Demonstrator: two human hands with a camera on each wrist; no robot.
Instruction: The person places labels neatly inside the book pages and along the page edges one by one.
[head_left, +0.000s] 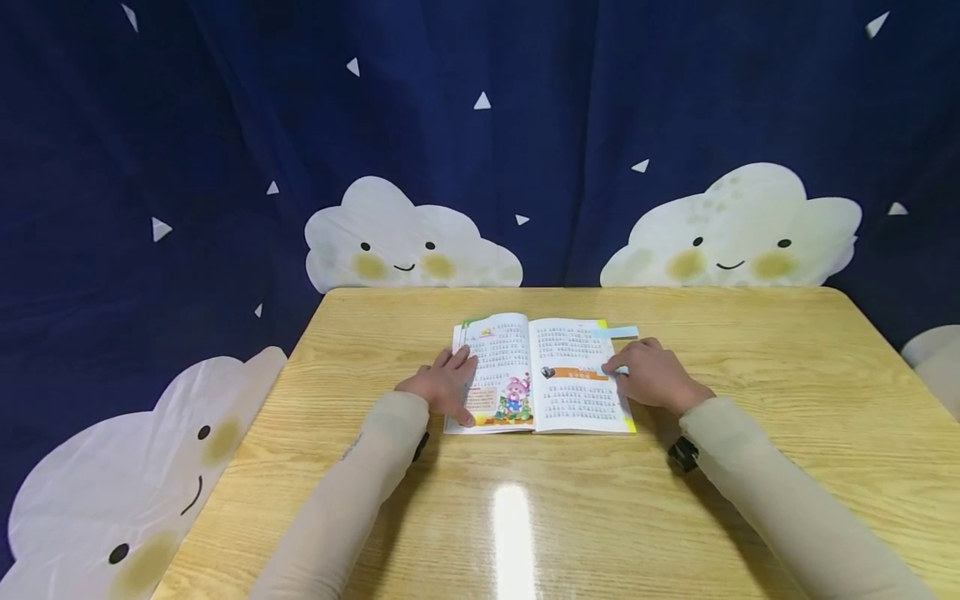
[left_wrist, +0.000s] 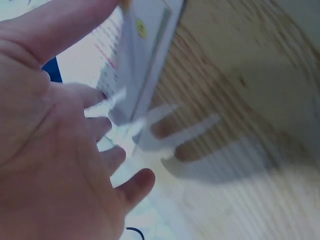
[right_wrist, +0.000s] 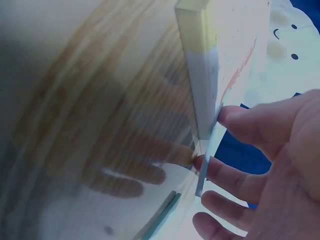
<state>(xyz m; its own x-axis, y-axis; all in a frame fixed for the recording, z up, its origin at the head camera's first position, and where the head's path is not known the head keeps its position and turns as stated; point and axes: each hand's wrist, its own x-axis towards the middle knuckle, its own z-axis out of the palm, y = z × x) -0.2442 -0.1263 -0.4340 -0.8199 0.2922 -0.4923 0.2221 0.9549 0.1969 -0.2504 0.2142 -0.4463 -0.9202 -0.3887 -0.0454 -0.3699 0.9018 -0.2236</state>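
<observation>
Wooden table (head_left: pixel 585 517). Open book (head_left: pixel 537 379), lying on it. Left hand (head_left: pixel 441 387): spread on left page (head_left: pixel 498 360), gripping nothing; best held steady. Right hand (head_left: pixel 654 375): part-curled at right page's edge (right_wrist: pixel 214 130), pinch uncertain; light touch advisable. Blue strip (head_left: pixel 624 332), jutting beyond book.

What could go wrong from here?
1. The right hand pinches a thin pale strip at the right edge of the open book; the strip might slip or crease.
2. A blue tab juts past that edge, just above the hand, and could get knocked.
3. The left hand rests on the left page's outer edge; if it lifts, pages may spring up.
</observation>
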